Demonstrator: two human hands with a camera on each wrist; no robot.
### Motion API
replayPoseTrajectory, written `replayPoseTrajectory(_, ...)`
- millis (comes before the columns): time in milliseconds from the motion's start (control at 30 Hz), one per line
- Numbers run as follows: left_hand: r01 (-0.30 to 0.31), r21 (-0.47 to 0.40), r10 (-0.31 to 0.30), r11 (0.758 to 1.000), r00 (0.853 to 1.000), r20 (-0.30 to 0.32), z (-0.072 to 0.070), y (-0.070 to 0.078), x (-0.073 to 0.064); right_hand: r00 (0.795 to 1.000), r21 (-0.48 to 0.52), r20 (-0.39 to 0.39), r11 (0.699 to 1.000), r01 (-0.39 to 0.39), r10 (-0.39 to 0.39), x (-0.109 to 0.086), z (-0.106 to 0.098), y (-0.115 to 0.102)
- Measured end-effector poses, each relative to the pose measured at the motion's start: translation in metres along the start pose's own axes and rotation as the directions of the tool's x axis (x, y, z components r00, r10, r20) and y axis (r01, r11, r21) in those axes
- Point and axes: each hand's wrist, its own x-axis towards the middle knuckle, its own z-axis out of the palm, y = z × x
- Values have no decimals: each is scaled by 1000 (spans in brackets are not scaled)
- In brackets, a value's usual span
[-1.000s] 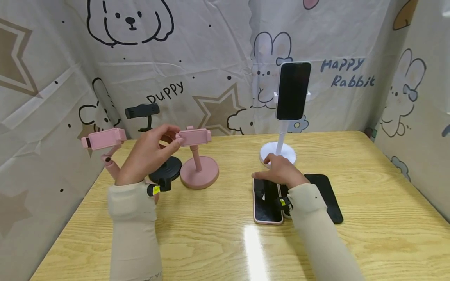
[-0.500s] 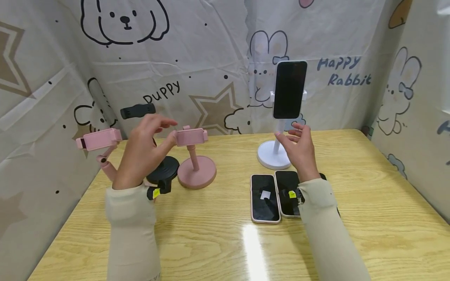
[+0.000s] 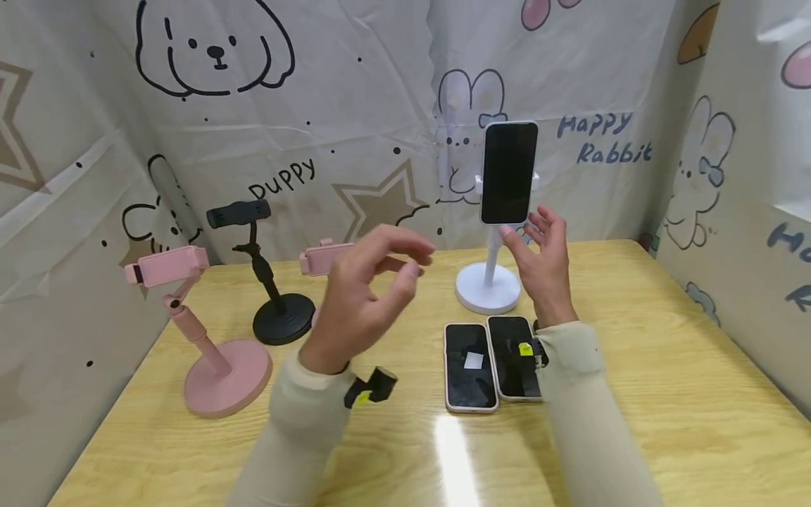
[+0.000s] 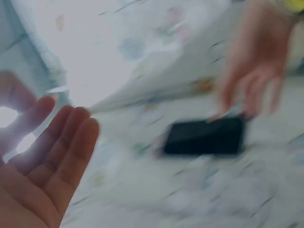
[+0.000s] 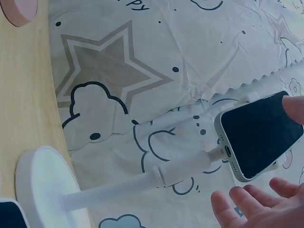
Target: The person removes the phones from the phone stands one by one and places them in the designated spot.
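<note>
A phone with a dark screen (image 3: 509, 172) stands upright in the clamp of a white phone stand (image 3: 488, 289). My right hand (image 3: 543, 264) is at that phone's lower right corner, thumb in front of the screen and fingers spread beside the edge. In the right wrist view the thumb (image 5: 294, 109) overlaps the screen; whether it touches I cannot tell. My left hand (image 3: 367, 299) hangs in the air with loosely bent fingers and holds nothing. Behind it, partly hidden, is a pink phone stand (image 3: 319, 259). The left wrist view is blurred.
Two phones lie side by side on the wooden table, the left phone (image 3: 470, 387) with a pale square on its screen, the right phone (image 3: 510, 338) partly behind my wrist. At left stand another pink phone stand (image 3: 215, 380) and a black phone stand (image 3: 283, 318). Printed cloth walls surround the table.
My left hand has left the pink stand's clamp and swung right. My right hand has risen from over the lying phones to the mounted phone. The view has shifted slightly.
</note>
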Motion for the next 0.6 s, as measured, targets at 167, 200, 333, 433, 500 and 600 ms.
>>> replayPoseTrajectory(167,261,-128,-256,957,965,55,51,-38,17,998,36,52,998,42,-44,8,-7,-1)
replayPoseTrajectory(200,309,-132,-304,942,951,51,58,-47,21,996,53,66,997,50,-53,9,-8,-1)
replayPoseTrajectory(333,435,-146,-438,888,899,12,80,-78,34,988,109,121,990,84,-97,12,-11,1)
replayPoseTrajectory(433,500,-154,-504,852,863,15,91,-93,43,980,117,152,987,113,-131,14,-10,2)
replayPoseTrajectory(500,533,-149,-534,833,845,31,98,-100,50,974,116,164,984,136,-154,15,-10,1)
replayPoseTrajectory(600,575,-144,-572,806,818,65,105,-106,61,967,118,174,979,167,-186,17,-12,0)
